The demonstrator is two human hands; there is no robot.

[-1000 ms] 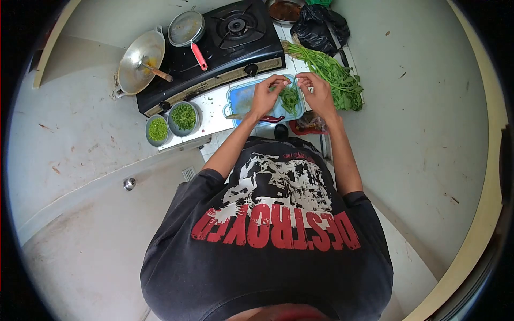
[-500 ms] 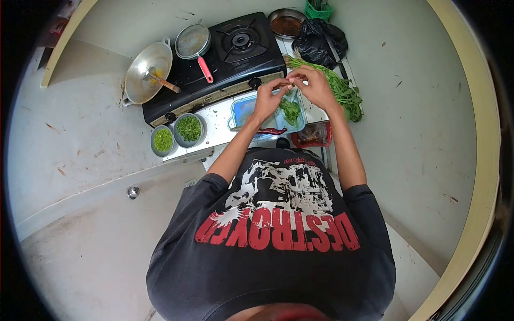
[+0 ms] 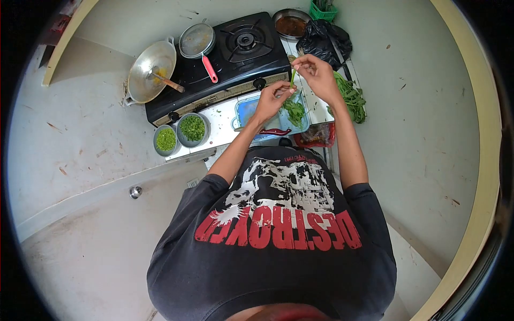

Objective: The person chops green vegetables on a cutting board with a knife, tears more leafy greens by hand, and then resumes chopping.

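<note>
A thin green vegetable stem runs between my two hands. My left hand is closed on its lower end, above the blue tray. My right hand pinches the upper end, a little farther forward. Under and beside my left hand, a small heap of leafy greens lies on the tray's right part. A knife with a red handle lies across the tray's near side, its blade partly hidden by my left forearm. A larger bunch of greens rests to the right, partly behind my right hand.
Two grey bowls of chopped greens stand at the left. Ahead are a black gas stove, a wok and a strainer with a red handle. A black plastic bag and red container are on the right.
My hands have drawn apart: the right one went up and forward, the left slightly down. The green stem now shows between them. The whole view has shifted slightly.
</note>
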